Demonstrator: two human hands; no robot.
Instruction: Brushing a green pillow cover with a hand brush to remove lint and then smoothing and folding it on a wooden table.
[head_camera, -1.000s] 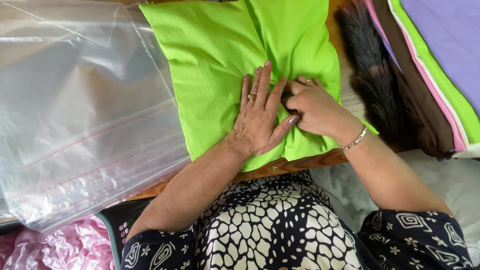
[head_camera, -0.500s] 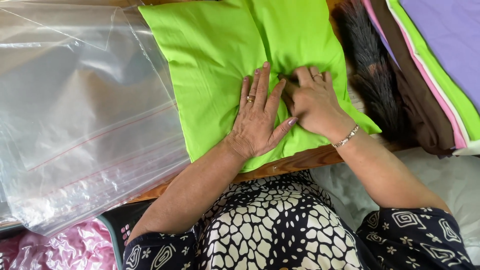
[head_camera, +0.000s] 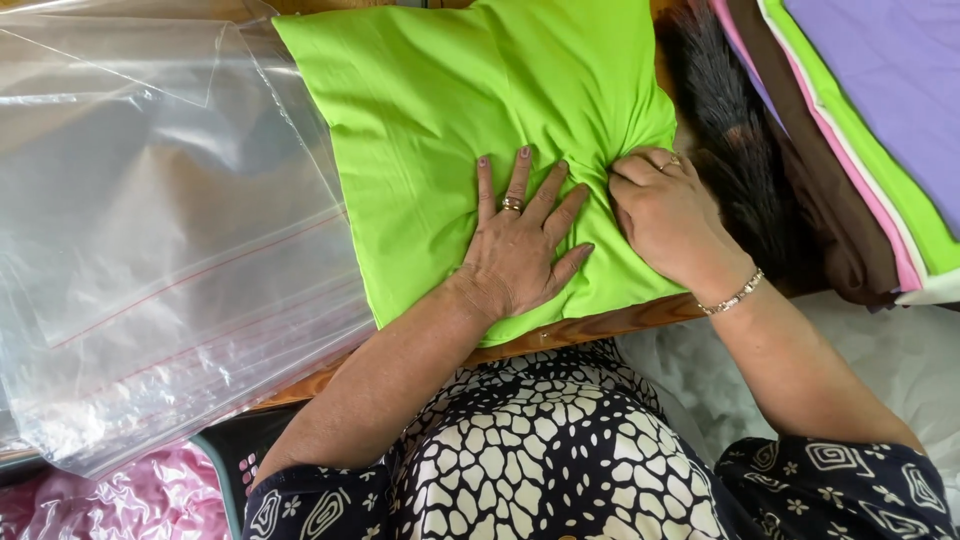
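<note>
Two bare hands rest on a bright green fabric cushion (head_camera: 440, 150) that lies on the wooden table edge (head_camera: 600, 325). The left hand (head_camera: 520, 250) is flat on it, fingers spread wide, holding nothing. The right hand (head_camera: 665, 215) is curled, its fingers pinching a gathered fold of the green cloth. Clear plastic bags (head_camera: 150, 250) lie to the left; a stack of folded coloured fabrics (head_camera: 860, 130) lies farther right.

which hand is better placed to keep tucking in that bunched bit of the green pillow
Probably the right hand: its curled fingers sit on the gathered folds near the green pillow's right edge. The left hand lies flat, fingers spread, pressing the middle of the pillow, so it looks better suited to holding it down.
</note>
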